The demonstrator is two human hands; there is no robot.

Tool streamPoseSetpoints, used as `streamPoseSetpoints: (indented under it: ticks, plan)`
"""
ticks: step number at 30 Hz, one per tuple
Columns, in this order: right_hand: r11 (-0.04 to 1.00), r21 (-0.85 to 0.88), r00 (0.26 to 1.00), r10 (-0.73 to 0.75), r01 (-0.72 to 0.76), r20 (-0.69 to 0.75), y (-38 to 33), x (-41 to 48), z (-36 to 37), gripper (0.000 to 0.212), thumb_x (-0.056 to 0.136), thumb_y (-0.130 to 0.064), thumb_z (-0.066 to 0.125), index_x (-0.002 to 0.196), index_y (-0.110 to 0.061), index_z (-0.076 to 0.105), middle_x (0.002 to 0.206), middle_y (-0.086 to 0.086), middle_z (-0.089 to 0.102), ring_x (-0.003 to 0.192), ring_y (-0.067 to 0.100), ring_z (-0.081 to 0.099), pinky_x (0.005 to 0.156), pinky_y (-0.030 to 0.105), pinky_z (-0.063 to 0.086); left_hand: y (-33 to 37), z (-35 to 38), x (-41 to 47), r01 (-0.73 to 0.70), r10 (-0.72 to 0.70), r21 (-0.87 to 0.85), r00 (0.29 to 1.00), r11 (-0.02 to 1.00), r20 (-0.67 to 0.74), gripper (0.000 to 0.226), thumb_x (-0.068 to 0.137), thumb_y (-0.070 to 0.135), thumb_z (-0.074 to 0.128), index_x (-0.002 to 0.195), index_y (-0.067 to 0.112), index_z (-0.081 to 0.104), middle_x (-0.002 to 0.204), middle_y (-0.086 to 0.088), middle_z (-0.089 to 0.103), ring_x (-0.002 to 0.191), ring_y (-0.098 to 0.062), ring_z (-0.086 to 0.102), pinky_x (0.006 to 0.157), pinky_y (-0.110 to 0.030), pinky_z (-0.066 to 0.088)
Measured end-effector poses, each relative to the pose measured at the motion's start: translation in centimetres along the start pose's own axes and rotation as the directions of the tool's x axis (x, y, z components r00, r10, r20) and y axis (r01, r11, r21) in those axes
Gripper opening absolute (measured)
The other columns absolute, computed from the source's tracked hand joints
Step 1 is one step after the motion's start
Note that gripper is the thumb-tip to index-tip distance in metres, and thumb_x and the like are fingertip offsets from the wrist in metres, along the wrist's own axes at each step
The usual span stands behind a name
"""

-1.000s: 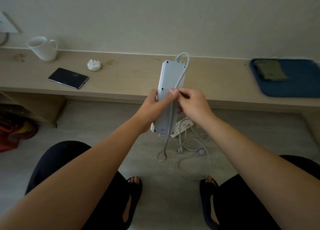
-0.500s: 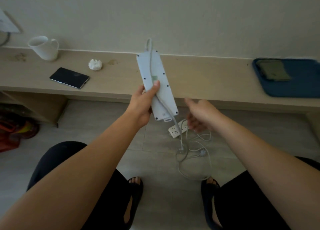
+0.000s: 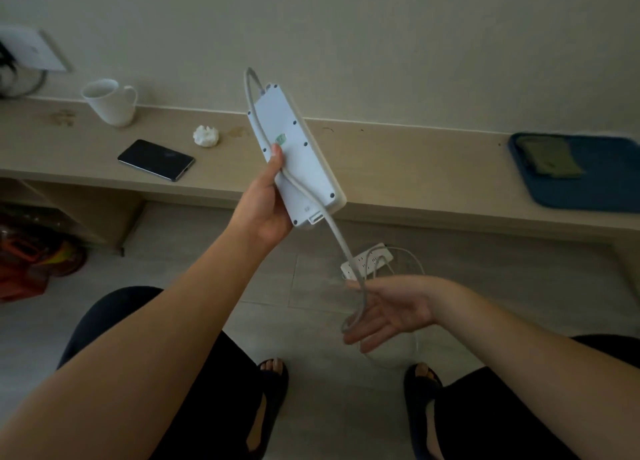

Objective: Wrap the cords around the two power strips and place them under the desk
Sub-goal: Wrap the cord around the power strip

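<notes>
My left hand (image 3: 266, 203) grips a white power strip (image 3: 301, 155), held upright and tilted, its back side toward me, with the thumb pinning its grey cord (image 3: 341, 241) against the back. The cord loops over the strip's top end, runs down the back and hangs off the lower end. My right hand (image 3: 388, 312) is below and to the right, palm up with fingers spread, and the cord's hanging end lies across the fingers. A second white power strip (image 3: 372, 259) lies on the floor under the desk edge with its thin cord (image 3: 419, 269) loosely coiled beside it.
A long beige desk (image 3: 398, 162) runs along the wall. On it are a white mug (image 3: 110, 103), a crumpled tissue (image 3: 206, 136), a dark phone (image 3: 156, 159) and a blue tray (image 3: 595, 179). Red bags (image 3: 31, 262) sit under the desk at left. My knees and sandalled feet are below.
The strip was turned over and tilted left in my left hand. My right hand let go of the cord at the strip, dropped down and opened under the hanging end.
</notes>
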State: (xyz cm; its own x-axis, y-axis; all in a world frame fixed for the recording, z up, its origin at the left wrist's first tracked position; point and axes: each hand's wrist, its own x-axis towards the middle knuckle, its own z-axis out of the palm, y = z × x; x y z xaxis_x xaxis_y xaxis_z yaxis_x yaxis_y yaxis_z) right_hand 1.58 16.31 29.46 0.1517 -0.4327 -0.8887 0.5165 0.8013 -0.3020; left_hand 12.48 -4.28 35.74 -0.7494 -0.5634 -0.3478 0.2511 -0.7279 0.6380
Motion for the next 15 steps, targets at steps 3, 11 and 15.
streamPoseSetpoints:
  ticks: [3,11,15]
  plan:
    - [0.948,0.256,0.982,-0.186,0.188,-0.030,-0.2,0.5,1.6,0.022,0.101,-0.002,0.056,0.120,0.009,0.055,0.096,0.031,0.075,0.081,0.033,0.079,0.067,0.039,0.066,0.4,-0.1,0.0,0.052,-0.052,0.037,0.999,0.998,-0.001,0.044,0.104,0.038,0.057,0.138,0.010,0.060,0.119,-0.011,0.074,0.104,-0.028,0.074,0.081,-0.045,0.064]
    - [0.343,0.509,0.563,-0.734,0.790,-0.380,-4.7,-5.0,-1.5,0.030,0.094,-0.006,0.063,0.122,-0.015,0.069,0.123,-0.001,0.076,0.111,0.017,0.073,0.088,0.037,0.062,1.1,-0.5,-0.2,0.140,-0.170,0.611,0.985,0.779,-0.010,0.032,0.104,0.027,0.058,0.130,0.010,0.065,0.114,-0.008,0.077,0.092,-0.021,0.077,0.072,-0.036,0.065]
    - [0.396,0.147,0.422,-0.832,0.906,-0.361,-5.1,-5.2,-1.1,0.041,0.091,-0.010,0.067,0.132,-0.016,0.066,0.131,-0.005,0.072,0.118,0.017,0.070,0.095,0.033,0.059,-1.3,0.3,-0.3,0.126,-0.128,0.666,0.991,0.735,-0.046,0.038,0.102,0.029,0.062,0.136,0.013,0.060,0.121,-0.008,0.075,0.101,-0.022,0.074,0.075,-0.036,0.062]
